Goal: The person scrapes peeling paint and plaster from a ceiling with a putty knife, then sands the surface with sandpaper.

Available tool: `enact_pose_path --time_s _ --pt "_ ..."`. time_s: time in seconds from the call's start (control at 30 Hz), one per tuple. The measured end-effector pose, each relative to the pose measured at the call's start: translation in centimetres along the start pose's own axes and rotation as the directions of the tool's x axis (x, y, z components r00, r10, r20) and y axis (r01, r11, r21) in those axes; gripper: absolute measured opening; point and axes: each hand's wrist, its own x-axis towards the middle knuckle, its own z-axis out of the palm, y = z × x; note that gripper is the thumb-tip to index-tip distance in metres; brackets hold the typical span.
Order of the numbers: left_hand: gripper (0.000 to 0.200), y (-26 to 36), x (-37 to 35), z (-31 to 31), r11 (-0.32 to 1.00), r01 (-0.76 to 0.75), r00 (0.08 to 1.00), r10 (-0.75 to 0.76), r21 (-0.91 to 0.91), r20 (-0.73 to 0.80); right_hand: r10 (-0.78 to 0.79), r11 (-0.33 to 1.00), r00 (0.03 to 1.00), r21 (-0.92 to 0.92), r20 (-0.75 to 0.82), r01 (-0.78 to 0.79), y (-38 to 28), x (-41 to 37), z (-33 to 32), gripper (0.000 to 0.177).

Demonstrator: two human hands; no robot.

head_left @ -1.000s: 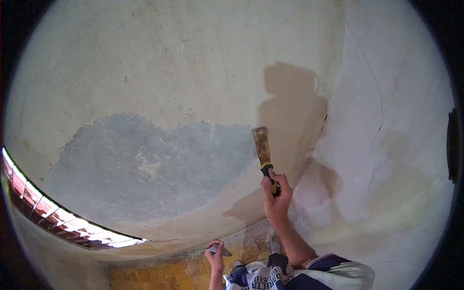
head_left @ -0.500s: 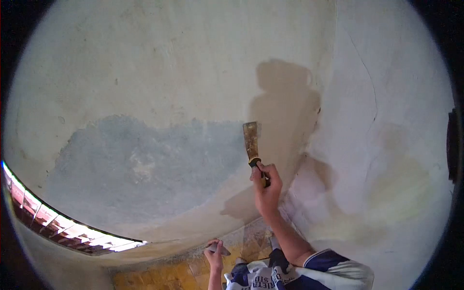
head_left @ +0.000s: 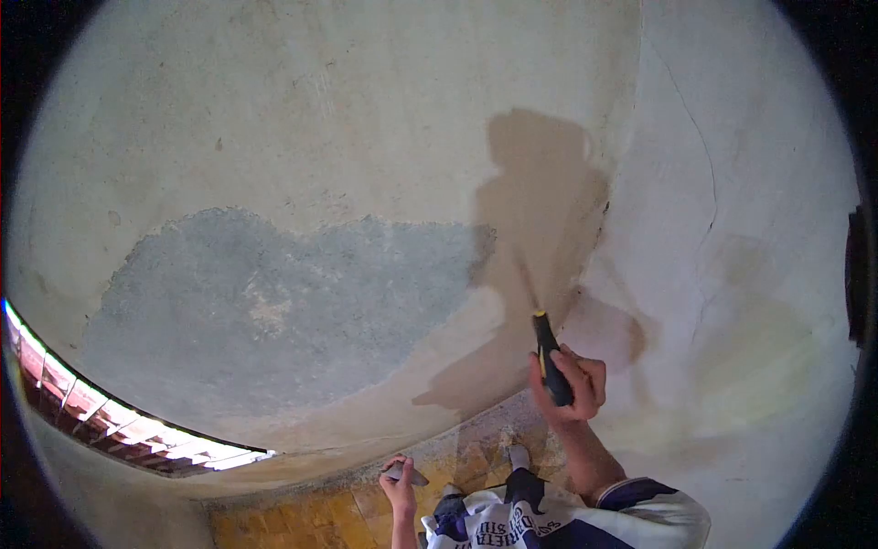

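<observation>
My right hand (head_left: 580, 382) is wrapped round the black and yellow handle of a paint scraper (head_left: 553, 375). Its blade, seen nearly edge-on and blurred, points up and to the left, apart from the wall as far as I can tell. To the left spreads a large grey patch (head_left: 347, 302) where the pale coating is gone, with a ragged upper edge. Low in view, my left hand (head_left: 400, 492) is closed on a small flat grey piece (head_left: 416, 477) with a pointed end; its kind does not show clearly.
The pale wall (head_left: 384, 110) meets a whiter side wall (head_left: 759, 137) with a thin crack on the right. Barred window openings (head_left: 137, 430) lie at lower left. Yellow-brown floor tiles (head_left: 283, 529) and my feet (head_left: 519, 455) appear below. My shadow falls near the corner.
The scraper has come off the right end of the grey patch, moving right and down with my right hand, and its blade has turned edge-on. My left hand has hardly moved.
</observation>
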Motion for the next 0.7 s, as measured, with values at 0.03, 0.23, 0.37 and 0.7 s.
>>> enact_pose_path --time_s 0.03,0.23,0.37,0.7 --pt "0.012 -0.1 0.1 0.1 1.0 0.012 1.0 -0.012 0.002 -0.006 -0.054 0.998 0.997 0.016 0.049 0.053 0.3 0.3 0.8 0.03" --pt "0.012 1.0 -0.8 2.7 1.0 0.013 0.998 -0.013 -0.001 -0.069 -0.262 0.95 0.952 0.218 0.156 0.225 2.6 0.1 3.5 0.033" --pt "0.012 -0.1 -1.9 3.6 1.0 -0.003 0.994 0.004 0.009 -0.112 -0.386 0.842 0.917 0.445 0.101 0.306 5.3 0.8 5.6 0.035" --pt "0.01 -1.8 -2.9 4.9 0.996 0.047 0.992 -0.056 -0.076 -0.111 -0.88 -0.071 0.358 0.831 -0.313 0.552 -0.8 5.9 8.1 0.045"
